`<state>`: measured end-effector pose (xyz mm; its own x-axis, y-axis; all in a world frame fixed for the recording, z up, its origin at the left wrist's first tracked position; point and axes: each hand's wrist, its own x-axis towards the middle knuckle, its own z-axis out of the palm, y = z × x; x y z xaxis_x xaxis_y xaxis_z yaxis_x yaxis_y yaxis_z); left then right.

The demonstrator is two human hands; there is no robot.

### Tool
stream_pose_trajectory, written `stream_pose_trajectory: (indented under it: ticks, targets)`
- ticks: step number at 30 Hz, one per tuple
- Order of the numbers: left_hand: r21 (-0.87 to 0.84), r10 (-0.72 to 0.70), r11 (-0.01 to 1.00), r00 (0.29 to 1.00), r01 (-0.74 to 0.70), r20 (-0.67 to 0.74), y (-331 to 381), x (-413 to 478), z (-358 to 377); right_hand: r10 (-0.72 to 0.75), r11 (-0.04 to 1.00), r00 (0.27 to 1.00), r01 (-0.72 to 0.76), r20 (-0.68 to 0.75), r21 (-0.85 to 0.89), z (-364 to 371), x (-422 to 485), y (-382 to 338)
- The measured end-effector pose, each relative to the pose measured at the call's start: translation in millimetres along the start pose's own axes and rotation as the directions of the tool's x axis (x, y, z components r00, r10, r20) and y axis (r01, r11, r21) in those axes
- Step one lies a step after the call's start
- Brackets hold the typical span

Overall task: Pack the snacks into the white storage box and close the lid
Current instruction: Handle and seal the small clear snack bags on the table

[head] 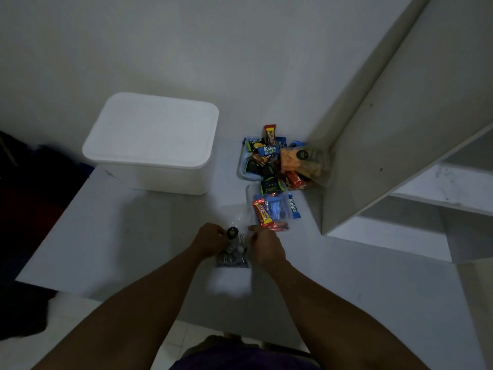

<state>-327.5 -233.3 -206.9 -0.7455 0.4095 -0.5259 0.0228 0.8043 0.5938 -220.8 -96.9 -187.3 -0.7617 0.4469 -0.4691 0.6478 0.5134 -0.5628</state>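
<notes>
Hands: your left hand (pixel 210 240) and right hand (pixel 266 247) pinch the bag (pixel 232 256) by its mouth, likely to seal it.
Bag: front-right of the box (pixel 160 180).
Box: lid (pixel 152 129) on; open it first.

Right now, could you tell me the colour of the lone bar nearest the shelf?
The bar is blue with white lettering; head view.

Bare forearms (pixel 149 297), dark purple garment (pixel 240 359)

We can't see inside the white storage box (pixel 160 180), upper left of centre, lid (pixel 152 129) on. Lower centre, the clear bag (pixel 231 260) smears into blur at its bottom; its dark round contents we can't name. Left edge: dark shapes (pixel 24 209), cut off.
</notes>
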Motion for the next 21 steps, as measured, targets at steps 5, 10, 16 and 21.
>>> stream_pose_trajectory:
  ticks: [5,10,16,21]
  targets:
    - [0.045,0.133,0.991,0.983,-0.128,-0.126,38,22,-20,-0.013,0.994,0.987,0.031,-0.161,0.105,-43,22,1]
    - [0.070,0.344,0.939,0.930,-0.338,-0.127,112,51,-25,0.102,0.973,0.944,-0.029,-0.314,0.231,-97,52,11]
    - [0.071,0.442,0.893,0.896,-0.444,0.042,189,93,8,0.259,0.873,0.865,-0.019,-0.430,0.488,-132,88,35]
    - [0.069,0.506,0.848,0.841,-0.526,0.189,238,118,38,0.366,0.729,0.782,0.096,-0.505,0.677,-142,107,35]
